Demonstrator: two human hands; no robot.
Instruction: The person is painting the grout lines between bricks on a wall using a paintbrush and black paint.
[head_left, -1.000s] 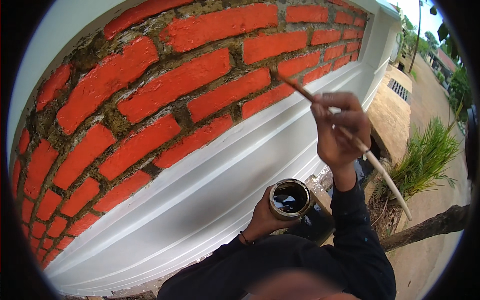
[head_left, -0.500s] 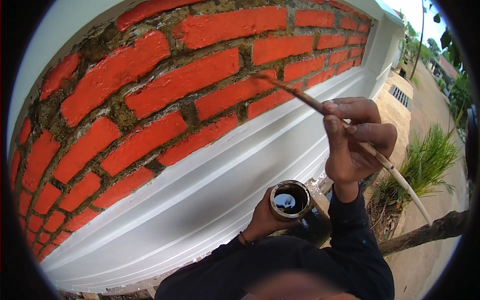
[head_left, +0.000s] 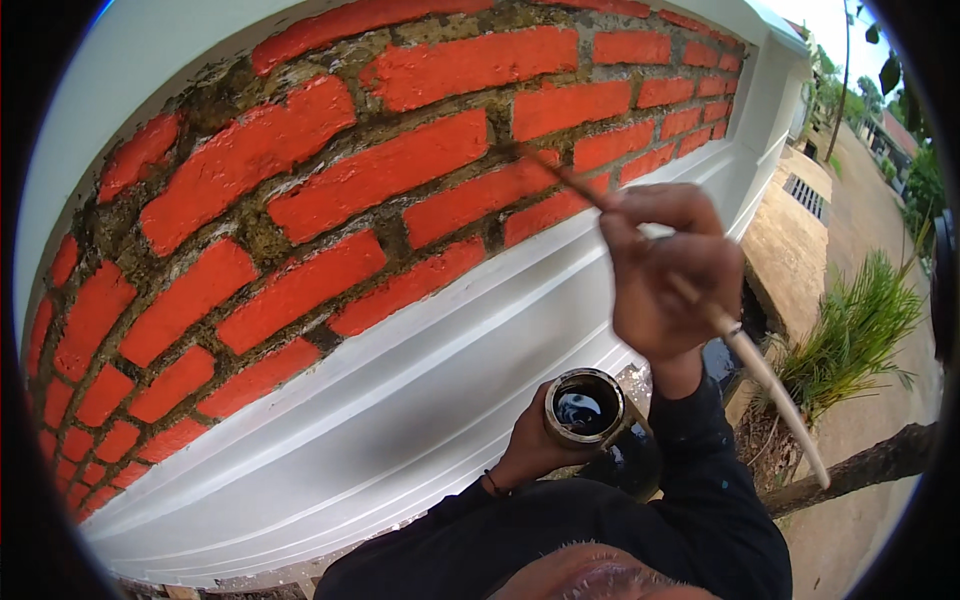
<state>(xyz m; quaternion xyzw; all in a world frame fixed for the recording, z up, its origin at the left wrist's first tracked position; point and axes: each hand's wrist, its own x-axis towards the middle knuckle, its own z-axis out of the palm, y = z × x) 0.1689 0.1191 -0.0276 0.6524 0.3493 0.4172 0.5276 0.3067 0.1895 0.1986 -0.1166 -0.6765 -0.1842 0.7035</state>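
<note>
Wall: one brick wall (head_left: 330, 190), orange-red painted bricks with dark, rough mortar joints; fills the left and far part of the scene.
Plinth: one white moulded band (head_left: 400, 400) running below the bricks, from near left to far right.
Ground: bare earth path at right, with one grass clump (head_left: 850, 330) and one dark log (head_left: 860, 470) near the right edge.
Right hand: one, (head_left: 665, 275), raised in front of the wall, fingers curled shut around the brush shaft.
Brush: one long thin paintbrush (head_left: 700, 300); pale handle slants down to the near right, tip meets a mortar joint between bricks, up and left of the hand.
Left hand: one, (head_left: 535, 445), low and near, closed around the can from below.
Can: one small round open can (head_left: 585, 407), just below the right hand; contains dark, glossy liquid.
</note>
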